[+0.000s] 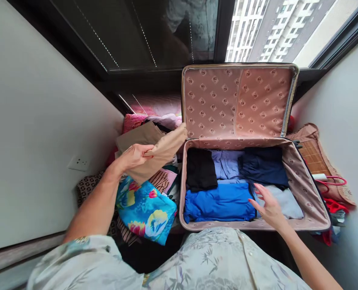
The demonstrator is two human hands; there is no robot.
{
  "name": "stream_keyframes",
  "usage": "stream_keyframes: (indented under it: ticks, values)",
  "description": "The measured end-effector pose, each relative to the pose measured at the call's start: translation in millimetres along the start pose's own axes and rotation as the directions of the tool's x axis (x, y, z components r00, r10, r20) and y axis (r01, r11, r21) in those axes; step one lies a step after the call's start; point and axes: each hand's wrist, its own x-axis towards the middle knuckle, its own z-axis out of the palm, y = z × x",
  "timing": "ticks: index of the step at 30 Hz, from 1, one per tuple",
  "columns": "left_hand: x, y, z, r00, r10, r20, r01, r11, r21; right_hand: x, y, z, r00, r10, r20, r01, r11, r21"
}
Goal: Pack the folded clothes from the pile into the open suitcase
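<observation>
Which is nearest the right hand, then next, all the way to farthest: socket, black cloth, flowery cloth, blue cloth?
From the right hand, in the head view:
1. Blue cloth: just left of the hand, inside the suitcase.
2. Black cloth: at the suitcase's left end.
3. Flowery cloth: outside, left of the suitcase.
4. Socket: on the left wall.
</observation>
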Motion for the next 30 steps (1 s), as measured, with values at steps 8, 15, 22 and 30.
stream_keyframes:
  ticks: [8,15,22,30]
  values:
    - [-7,135,57.1,0.848,0.202,0.49,-0.153,0.978,-0.139,80,-63,46,0.937,-0.074,0.341,-0.194,0.702,0.685]
    - [30,108,207.4,0.669,0.294,0.683,-0.002,0.919,-0.394,21,-18,47,0.779,0.242,0.578,-0.625,0.366,0.689]
    - [29,99,267.2,0.637,0.197,0.745,0.006,0.965,-0.261,-8,12,50,0.687,0.459,0.563,-0.696,0.196,0.69]
    - [62,131,223.7,0.764,0.097,0.638,-0.149,0.988,0.029,37,-6,51,0.732,0.413,0.542,-0.64,0.145,0.754]
